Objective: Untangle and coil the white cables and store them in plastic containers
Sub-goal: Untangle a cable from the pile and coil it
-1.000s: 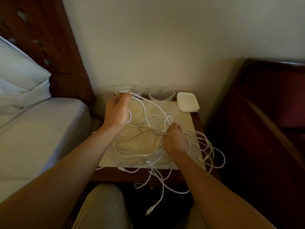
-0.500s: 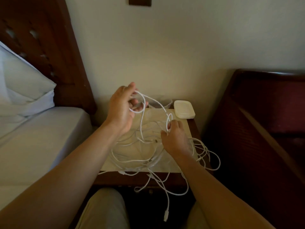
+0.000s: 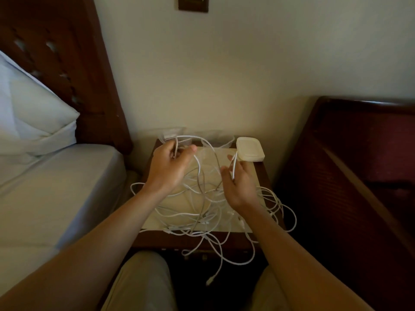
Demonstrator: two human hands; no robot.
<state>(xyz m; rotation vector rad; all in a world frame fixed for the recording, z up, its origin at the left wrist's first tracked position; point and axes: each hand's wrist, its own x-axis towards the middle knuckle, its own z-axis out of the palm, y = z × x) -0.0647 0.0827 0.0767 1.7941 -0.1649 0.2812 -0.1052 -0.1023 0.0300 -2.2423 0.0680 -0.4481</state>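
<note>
Head view: left hand [image 3: 167, 168] curls its fingers round a strand, raised over the far left of the nightstand [image 3: 265, 176]. Right hand [image 3: 238, 182] pinches another strand near the white lid [image 3: 249, 149]. Tangled cables [image 3: 202, 212] sprawl over the top and hang off its near edge. Clear containers [image 3: 171, 134] stand at the far edge.

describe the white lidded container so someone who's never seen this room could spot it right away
Find the small wooden nightstand between the two beds. At its back right corner sits the lidded container. Unlike the clear open tubs beside it, it is opaque white.
</note>
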